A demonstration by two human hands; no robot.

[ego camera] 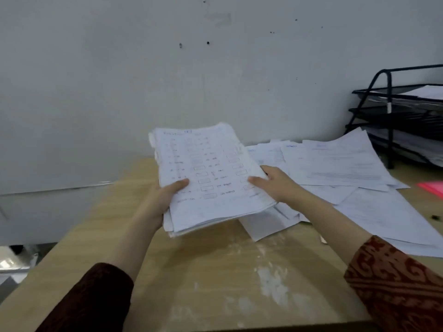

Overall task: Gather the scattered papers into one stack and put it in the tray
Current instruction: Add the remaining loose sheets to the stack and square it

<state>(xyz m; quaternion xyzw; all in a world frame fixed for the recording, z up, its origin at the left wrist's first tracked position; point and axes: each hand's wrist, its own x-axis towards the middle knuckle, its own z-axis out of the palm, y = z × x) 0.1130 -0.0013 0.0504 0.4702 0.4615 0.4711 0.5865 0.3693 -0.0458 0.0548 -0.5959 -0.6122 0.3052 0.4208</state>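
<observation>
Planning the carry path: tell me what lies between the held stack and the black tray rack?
In the head view, loose papers lie spread over the table between the stack and the tray rack.

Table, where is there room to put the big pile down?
The wooden table is bare near you, between the two sleeves, and on the left up to the wall. The right side is crowded with scattered papers, a pink folder and the tray rack.

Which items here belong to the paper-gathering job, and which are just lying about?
Part of the job:
- held stack, gripped by left hand and right hand
- loose papers spread on the desk
- black tiered tray

Just lying about:
- pink sheet
- small dark object
</observation>
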